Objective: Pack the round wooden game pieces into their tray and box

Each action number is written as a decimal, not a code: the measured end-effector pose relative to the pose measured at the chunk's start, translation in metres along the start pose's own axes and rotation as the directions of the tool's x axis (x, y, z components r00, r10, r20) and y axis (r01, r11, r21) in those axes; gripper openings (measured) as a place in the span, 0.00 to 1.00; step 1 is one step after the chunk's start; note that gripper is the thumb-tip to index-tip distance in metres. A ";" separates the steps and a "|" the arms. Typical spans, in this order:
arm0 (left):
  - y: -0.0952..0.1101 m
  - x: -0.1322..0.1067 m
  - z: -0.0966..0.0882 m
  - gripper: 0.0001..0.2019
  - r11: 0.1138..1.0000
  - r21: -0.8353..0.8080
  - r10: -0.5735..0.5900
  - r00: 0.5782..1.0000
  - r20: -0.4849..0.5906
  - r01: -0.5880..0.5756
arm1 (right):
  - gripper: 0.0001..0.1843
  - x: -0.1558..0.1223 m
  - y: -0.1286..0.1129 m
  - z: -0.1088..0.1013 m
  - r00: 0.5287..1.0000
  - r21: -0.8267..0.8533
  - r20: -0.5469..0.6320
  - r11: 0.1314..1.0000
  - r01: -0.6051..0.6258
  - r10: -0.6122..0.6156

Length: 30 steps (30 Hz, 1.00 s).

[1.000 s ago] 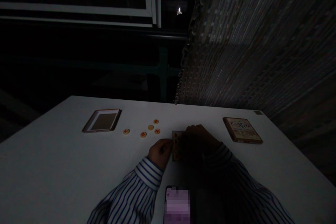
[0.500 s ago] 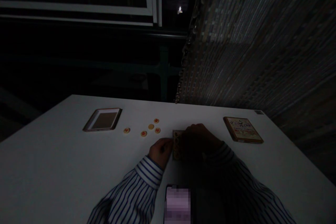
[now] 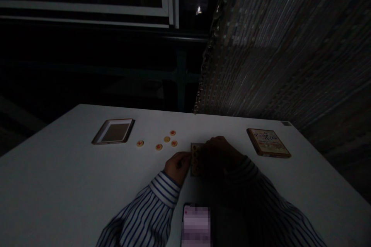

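Observation:
The scene is very dim. A small wooden game board (image 3: pixel 194 158) with round pieces set in it lies on the white table (image 3: pixel 58 185). My left hand (image 3: pixel 176 166) is curled against the board's left edge. My right hand (image 3: pixel 223 152) lies over the board's right part, in deep shadow, fingers bent down onto it. What the right fingers hold, if anything, is hidden. Several loose round tokens (image 3: pixel 166 139) with red marks lie just beyond the left hand.
An open shallow box tray (image 3: pixel 113 132) sits at the far left. A printed box lid (image 3: pixel 268 142) lies at the far right. A phone (image 3: pixel 196 224) rests near the table's front edge. A beaded curtain (image 3: pixel 275 46) hangs behind.
Both hands have stayed at the board; the right hand's fingers shifted slightly over it. The tokens, tray and lid have not moved.

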<state>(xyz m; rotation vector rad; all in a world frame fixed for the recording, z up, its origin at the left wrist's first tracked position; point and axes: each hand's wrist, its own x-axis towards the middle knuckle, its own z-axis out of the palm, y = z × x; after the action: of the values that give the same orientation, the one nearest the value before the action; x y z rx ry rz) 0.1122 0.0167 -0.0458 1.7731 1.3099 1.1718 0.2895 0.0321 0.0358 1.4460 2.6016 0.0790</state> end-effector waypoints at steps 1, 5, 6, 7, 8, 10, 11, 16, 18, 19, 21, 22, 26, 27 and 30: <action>0.000 0.000 0.000 0.09 1.000 -0.001 -0.004 1.000 0.000 0.004 | 0.12 0.000 0.000 0.001 1.000 -0.003 -0.003 1.000 0.009 -0.009; 0.000 0.000 0.001 0.09 1.000 -0.007 -0.015 1.000 -0.001 0.015 | 0.14 0.001 0.000 0.004 1.000 -0.001 0.016 1.000 -0.004 0.004; 0.000 0.000 0.001 0.09 1.000 -0.008 -0.016 1.000 0.000 0.016 | 0.14 0.001 0.000 0.004 1.000 -0.003 0.026 1.000 -0.016 0.016; 0.000 0.000 0.001 0.09 1.000 -0.008 -0.017 1.000 0.003 0.017 | 0.14 0.002 0.000 0.005 0.999 -0.005 0.031 1.000 -0.021 0.021; 0.000 0.000 0.001 0.09 1.000 -0.007 -0.016 1.000 0.005 0.016 | 0.14 0.002 0.000 0.005 0.999 -0.005 0.030 1.000 -0.022 0.022; -0.001 0.000 0.001 0.09 1.000 -0.004 -0.011 1.000 0.007 0.011 | 0.14 0.002 -0.001 0.005 1.000 0.003 0.014 1.000 -0.015 0.015; -0.001 0.000 0.001 0.09 1.000 -0.003 -0.008 1.000 0.006 0.008 | 0.13 0.001 -0.001 0.004 1.000 0.009 0.007 1.000 -0.011 0.011; -0.002 0.000 0.001 0.09 1.000 -0.002 0.007 1.000 0.008 -0.007 | 0.12 -0.001 0.000 0.003 1.000 0.019 -0.006 1.000 -0.003 0.003; -0.003 0.000 0.001 0.08 1.000 0.005 0.009 1.000 0.007 -0.009 | 0.12 -0.001 0.000 0.004 1.000 0.030 -0.002 1.000 0.003 -0.003; -0.003 0.000 0.001 0.08 1.000 0.008 0.006 1.000 0.005 -0.006 | 0.12 0.000 0.001 0.005 1.000 0.035 -0.002 0.999 -0.001 0.001; -0.004 0.000 0.002 0.08 1.000 0.004 0.000 1.000 0.002 0.000 | 0.12 0.000 0.002 0.008 1.000 0.036 -0.010 0.999 -0.007 0.007; -0.004 0.000 0.002 0.08 1.000 -0.002 -0.001 1.000 0.002 0.001 | 0.12 0.001 0.002 0.009 1.000 0.031 -0.012 0.999 -0.012 0.012; -0.004 0.000 0.002 0.09 1.000 -0.010 -0.002 1.000 0.002 0.002 | 0.12 0.001 0.002 0.013 1.000 0.012 -0.017 1.000 -0.019 0.019; -0.004 0.000 0.002 0.09 1.000 -0.008 -0.007 1.000 0.004 0.007 | 0.12 0.001 0.002 0.013 1.000 0.011 -0.017 1.000 -0.022 0.022; -0.002 0.000 0.001 0.09 1.000 -0.013 -0.014 1.000 0.016 0.014 | 0.11 0.000 0.001 0.011 0.999 0.022 -0.031 0.999 -0.024 0.025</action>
<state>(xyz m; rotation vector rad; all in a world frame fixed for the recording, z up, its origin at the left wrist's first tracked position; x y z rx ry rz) 0.1126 0.0172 -0.0483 1.7582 1.3006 1.1540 0.2920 0.0325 0.0252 1.4964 2.6179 0.0771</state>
